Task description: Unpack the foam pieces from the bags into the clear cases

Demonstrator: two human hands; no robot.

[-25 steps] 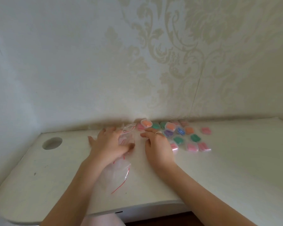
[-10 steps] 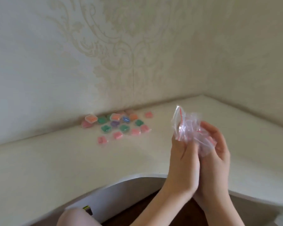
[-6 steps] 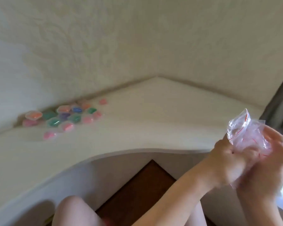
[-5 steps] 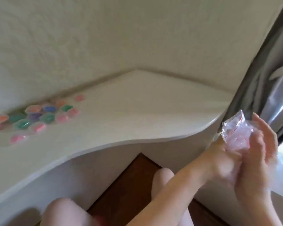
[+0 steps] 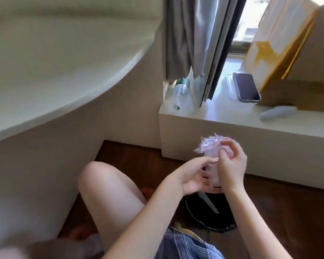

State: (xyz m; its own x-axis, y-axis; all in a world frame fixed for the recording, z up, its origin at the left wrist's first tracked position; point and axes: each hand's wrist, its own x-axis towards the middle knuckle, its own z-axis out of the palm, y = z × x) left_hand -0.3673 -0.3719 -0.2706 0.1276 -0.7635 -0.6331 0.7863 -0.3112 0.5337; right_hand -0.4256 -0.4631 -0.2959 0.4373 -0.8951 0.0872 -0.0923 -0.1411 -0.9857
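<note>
A crumpled clear bag (image 5: 212, 146) is pinched by the curled right hand (image 5: 231, 165) above a dark bin (image 5: 211, 214); the left hand (image 5: 194, 176) lies slack-fingered beneath. Light, soft and slippery, it is best gripped bunched.

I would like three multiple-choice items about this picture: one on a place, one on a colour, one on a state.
1. Where is the phone?
A. on the white ledge by the window
B. on the floor
C. in the left hand

2. What colour is the line on the crumpled plastic bag?
A. blue
B. red
C. green

3. How is the bag held?
A. lying loose on the desk
B. hanging from the curtain
C. gripped by the right hand, with the left hand beside it

Answers: 1 A, the phone rests on the ledge; 2 B, a red line crosses the bag; 3 C, right fingers curl round it.
</note>
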